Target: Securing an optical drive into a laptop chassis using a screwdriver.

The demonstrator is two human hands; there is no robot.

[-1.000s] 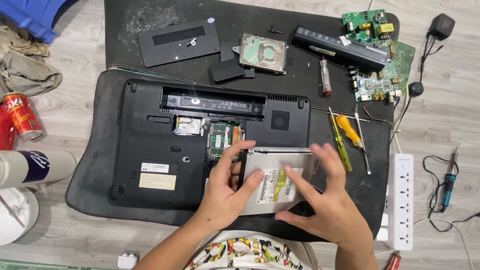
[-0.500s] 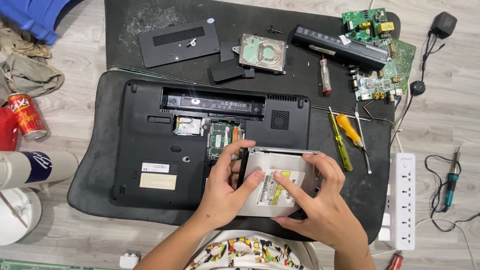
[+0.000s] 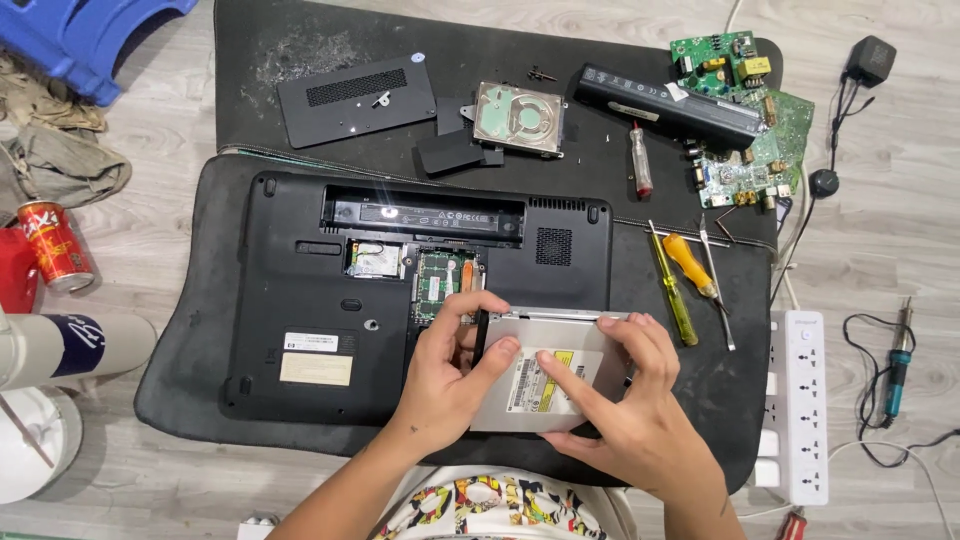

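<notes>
Both hands are holding a flat silver optical drive (image 3: 560, 385) over the right front part of an upturned black laptop (image 3: 330, 290), which is lying on a dark mat (image 3: 180, 400) on the floor. The left hand (image 3: 450, 375) is gripping the drive's left edge, with the thumb lying across the top and the fingers curled around the side. The right hand (image 3: 630, 415) is closing on the right side, its fingertips (image 3: 612, 322) pressing at the far edge. The drive is looking thin, stiff and rather light, with a smooth metal cover that may be slippery and easy to dent, so holding it by the edges seems wise to me. Two screwdrivers (image 3: 680, 280) are lying just to the right, and a hard disk (image 3: 518, 118) is lying further away.
</notes>
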